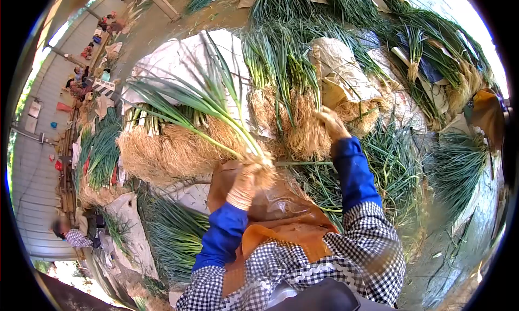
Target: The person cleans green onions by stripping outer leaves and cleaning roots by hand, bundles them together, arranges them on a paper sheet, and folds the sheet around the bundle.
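My left hand [243,191] is closed around the root end of a few green onions [246,135], whose long leaves fan up and to the left. Pale, shaggy roots [260,168] stick out above my fingers. My right hand [333,124] has its fingers stretched out at the roots of a bunch of green onions [306,122] lying in front of me. Whether it touches a single stalk there is too blurred to tell. To the left, a row of green onion bunches [175,149] rests with brown roots toward me on a white sack [186,57].
A brown apron [259,197] covers my lap. Loose green leaves [394,165] litter the ground at right, and more green onions [175,230] lie at lower left. Beyond the bunches sits a folded tan sack [335,62]. Other people [78,238] sit far off at left.
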Action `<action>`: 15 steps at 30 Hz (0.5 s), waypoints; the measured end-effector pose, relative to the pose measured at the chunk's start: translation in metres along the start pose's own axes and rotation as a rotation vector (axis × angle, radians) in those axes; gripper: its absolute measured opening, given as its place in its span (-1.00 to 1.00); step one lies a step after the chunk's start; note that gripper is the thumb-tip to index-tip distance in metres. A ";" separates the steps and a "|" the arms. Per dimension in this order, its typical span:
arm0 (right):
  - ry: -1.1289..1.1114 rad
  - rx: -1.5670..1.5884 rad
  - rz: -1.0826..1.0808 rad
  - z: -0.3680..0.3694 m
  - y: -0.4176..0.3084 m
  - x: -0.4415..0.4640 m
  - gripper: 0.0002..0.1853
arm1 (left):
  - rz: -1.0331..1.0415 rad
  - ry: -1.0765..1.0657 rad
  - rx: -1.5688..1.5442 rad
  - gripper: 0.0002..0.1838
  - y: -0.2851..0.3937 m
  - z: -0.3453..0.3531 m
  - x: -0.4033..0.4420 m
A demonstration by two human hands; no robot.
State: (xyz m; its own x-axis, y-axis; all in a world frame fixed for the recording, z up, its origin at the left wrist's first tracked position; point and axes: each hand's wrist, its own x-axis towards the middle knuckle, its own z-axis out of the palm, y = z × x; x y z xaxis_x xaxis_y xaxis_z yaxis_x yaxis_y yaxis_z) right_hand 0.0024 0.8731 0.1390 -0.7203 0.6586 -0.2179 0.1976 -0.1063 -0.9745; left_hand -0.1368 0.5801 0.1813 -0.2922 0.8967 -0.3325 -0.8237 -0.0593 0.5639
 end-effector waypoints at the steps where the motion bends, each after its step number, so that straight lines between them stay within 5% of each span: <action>1: -0.083 0.002 0.052 0.004 -0.015 -0.027 -0.62 | 0.027 -0.018 0.043 -0.62 -0.016 0.017 0.002; 2: -0.121 0.291 0.013 0.020 -0.030 -0.060 -0.63 | 0.050 -0.031 0.087 -0.65 -0.033 0.035 0.001; 5: -0.251 0.531 0.095 0.036 0.027 -0.091 -0.65 | -0.278 0.076 -0.243 -0.72 -0.092 0.023 0.014; 6: -0.304 0.623 0.096 0.043 0.030 -0.100 -0.66 | -0.292 -0.045 -0.318 -0.70 -0.101 0.041 0.013; 8: -0.421 0.618 0.161 0.043 0.046 -0.103 -0.64 | -0.395 -0.022 -0.267 -0.69 -0.114 0.043 0.008; 12: -0.098 0.035 0.261 0.043 0.008 -0.082 -0.55 | -0.235 0.207 -0.061 -0.69 -0.149 0.009 0.019; 14: 0.123 -0.830 -0.225 0.036 0.075 -0.041 -0.60 | -0.267 0.221 -0.027 -0.70 -0.150 0.008 0.021; 15: 0.165 -0.881 -0.147 0.038 0.066 -0.038 -0.64 | -0.250 0.237 -0.035 -0.70 -0.152 0.007 0.022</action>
State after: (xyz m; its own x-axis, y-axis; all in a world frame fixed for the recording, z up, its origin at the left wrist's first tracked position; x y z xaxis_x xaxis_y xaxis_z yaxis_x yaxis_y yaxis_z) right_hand 0.0176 0.8123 0.0814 -0.6875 0.7259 -0.0178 0.5970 0.5511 -0.5830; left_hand -0.0148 0.6116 0.0934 -0.1802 0.7587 -0.6260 -0.8991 0.1311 0.4177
